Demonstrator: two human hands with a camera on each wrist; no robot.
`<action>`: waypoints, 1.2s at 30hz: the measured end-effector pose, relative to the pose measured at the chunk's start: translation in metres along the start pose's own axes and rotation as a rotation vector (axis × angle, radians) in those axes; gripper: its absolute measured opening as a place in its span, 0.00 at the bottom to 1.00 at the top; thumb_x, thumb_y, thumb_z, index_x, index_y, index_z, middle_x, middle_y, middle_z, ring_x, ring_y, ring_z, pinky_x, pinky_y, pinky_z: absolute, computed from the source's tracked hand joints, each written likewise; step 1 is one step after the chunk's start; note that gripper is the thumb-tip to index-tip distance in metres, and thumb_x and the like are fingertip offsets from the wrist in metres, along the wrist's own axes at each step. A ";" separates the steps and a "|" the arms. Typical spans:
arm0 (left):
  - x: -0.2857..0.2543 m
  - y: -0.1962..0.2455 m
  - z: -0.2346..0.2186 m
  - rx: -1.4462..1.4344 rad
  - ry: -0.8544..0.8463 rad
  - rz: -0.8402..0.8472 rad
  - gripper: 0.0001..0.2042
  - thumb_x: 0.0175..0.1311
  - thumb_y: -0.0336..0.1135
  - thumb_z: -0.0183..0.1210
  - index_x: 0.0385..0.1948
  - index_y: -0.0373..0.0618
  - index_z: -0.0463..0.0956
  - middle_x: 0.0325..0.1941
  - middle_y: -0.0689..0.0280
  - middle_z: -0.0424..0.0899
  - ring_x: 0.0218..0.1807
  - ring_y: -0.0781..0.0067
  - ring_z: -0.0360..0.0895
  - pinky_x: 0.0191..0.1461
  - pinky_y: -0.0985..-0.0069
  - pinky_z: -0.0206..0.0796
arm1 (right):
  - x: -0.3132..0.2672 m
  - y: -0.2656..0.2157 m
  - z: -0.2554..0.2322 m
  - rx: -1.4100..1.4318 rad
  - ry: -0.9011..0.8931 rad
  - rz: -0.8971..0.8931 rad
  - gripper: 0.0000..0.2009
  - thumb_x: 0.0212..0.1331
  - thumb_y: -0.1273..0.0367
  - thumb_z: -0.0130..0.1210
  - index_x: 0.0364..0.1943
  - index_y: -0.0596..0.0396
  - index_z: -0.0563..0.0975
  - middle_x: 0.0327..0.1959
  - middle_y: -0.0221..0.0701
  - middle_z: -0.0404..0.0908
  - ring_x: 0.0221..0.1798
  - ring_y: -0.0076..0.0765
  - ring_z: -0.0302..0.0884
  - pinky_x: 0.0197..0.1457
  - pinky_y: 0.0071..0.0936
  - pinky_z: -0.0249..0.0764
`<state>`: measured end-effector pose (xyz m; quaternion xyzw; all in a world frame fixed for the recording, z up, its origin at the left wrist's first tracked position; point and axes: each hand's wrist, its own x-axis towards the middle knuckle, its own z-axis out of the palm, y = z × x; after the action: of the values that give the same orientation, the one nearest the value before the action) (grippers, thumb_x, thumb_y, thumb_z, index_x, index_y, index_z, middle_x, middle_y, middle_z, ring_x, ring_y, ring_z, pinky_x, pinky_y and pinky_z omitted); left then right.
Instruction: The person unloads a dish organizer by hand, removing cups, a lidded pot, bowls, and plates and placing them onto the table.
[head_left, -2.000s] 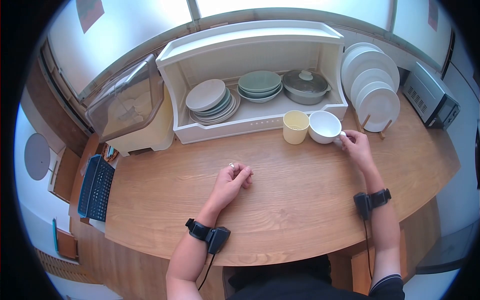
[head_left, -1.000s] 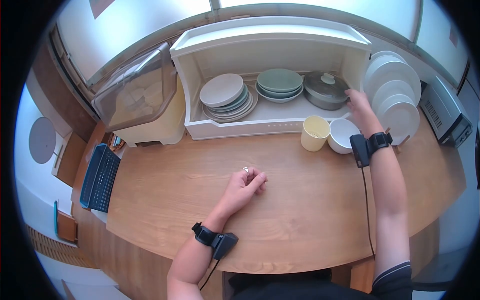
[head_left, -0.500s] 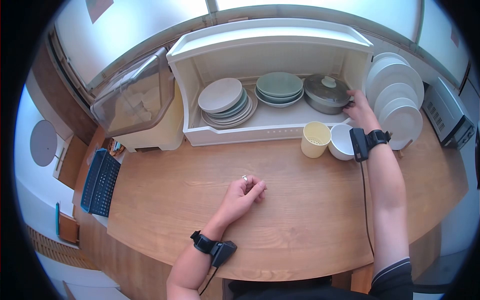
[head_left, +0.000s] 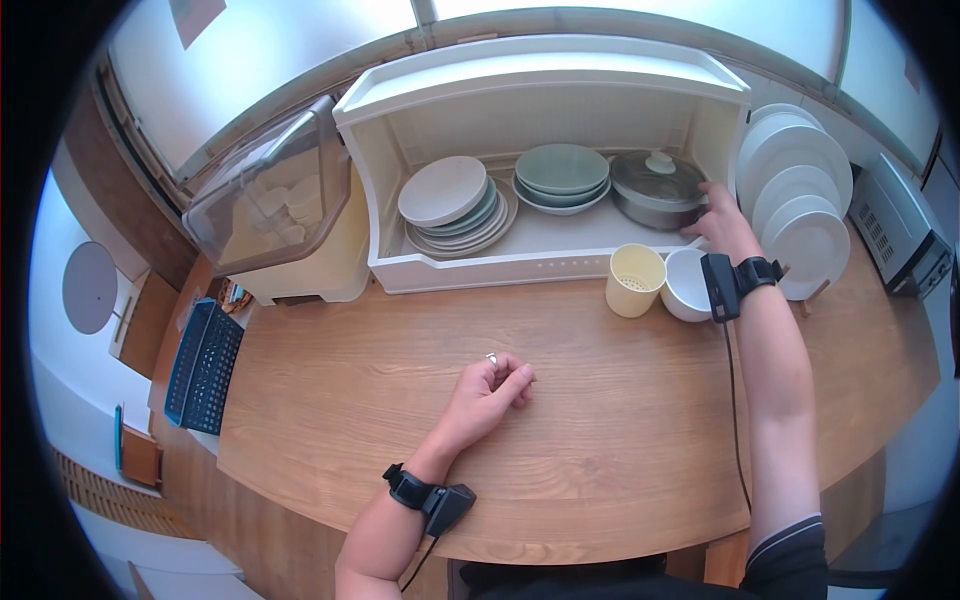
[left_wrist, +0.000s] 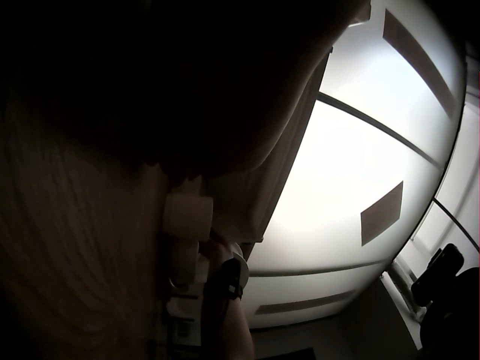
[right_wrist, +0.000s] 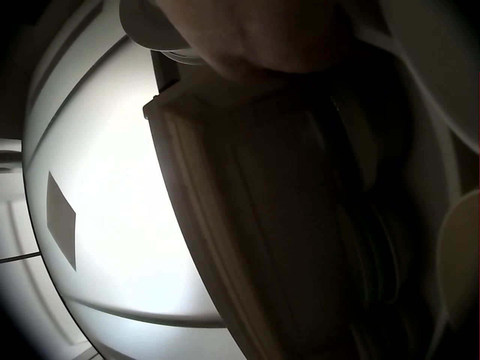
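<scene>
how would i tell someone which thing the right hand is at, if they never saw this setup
Find the white cabinet standing open at the back of the wooden table. On its shelf sit three groups of dishes; take the one at the far right end, where the right hand touches it. It is the grey pot, the only piece there with a lid and knob, while its neighbours are stacked plates and green bowls.

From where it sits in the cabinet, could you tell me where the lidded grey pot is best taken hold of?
Probably by its two sides, coming in from the open front of the cabinet. The pot stands upright at the right end, bowls close on its left, the cabinet wall on its right. The right hand is already at its right side. The lid knob would lift only the lid.
</scene>
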<state>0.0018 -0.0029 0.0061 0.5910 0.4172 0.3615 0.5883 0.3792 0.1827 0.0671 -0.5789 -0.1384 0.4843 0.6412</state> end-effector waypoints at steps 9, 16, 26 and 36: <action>0.001 -0.002 -0.001 -0.001 0.003 0.012 0.09 0.70 0.36 0.54 0.33 0.40 0.76 0.27 0.70 0.78 0.31 0.84 0.74 0.38 0.83 0.68 | -0.014 0.007 -0.015 -0.100 -0.212 -0.105 0.28 0.67 0.63 0.44 0.68 0.60 0.55 0.74 0.47 0.42 0.77 0.50 0.36 0.72 0.54 0.54; 0.001 -0.003 0.000 -0.001 0.009 0.000 0.10 0.70 0.37 0.54 0.33 0.40 0.76 0.27 0.70 0.78 0.30 0.84 0.74 0.37 0.83 0.68 | -0.024 0.006 -0.020 -0.415 -0.304 -0.295 0.23 0.66 0.65 0.45 0.60 0.67 0.64 0.67 0.47 0.58 0.69 0.44 0.55 0.66 0.45 0.65; 0.001 -0.006 -0.001 0.008 0.001 0.026 0.11 0.70 0.37 0.53 0.33 0.39 0.76 0.27 0.70 0.79 0.30 0.83 0.74 0.37 0.83 0.68 | -0.016 -0.019 0.007 0.123 -0.233 -0.065 0.22 0.69 0.68 0.39 0.64 0.63 0.55 0.69 0.49 0.50 0.69 0.59 0.52 0.67 0.68 0.56; 0.003 -0.007 -0.002 0.009 -0.011 0.054 0.10 0.71 0.37 0.53 0.33 0.39 0.76 0.27 0.69 0.79 0.30 0.83 0.73 0.37 0.83 0.67 | -0.134 -0.032 -0.027 0.122 -0.503 -0.046 0.21 0.66 0.67 0.49 0.61 0.57 0.62 0.59 0.48 0.63 0.61 0.53 0.63 0.62 0.60 0.66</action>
<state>0.0010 0.0001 -0.0006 0.6066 0.3994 0.3723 0.5779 0.3481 0.0663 0.1387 -0.3971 -0.2770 0.6058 0.6314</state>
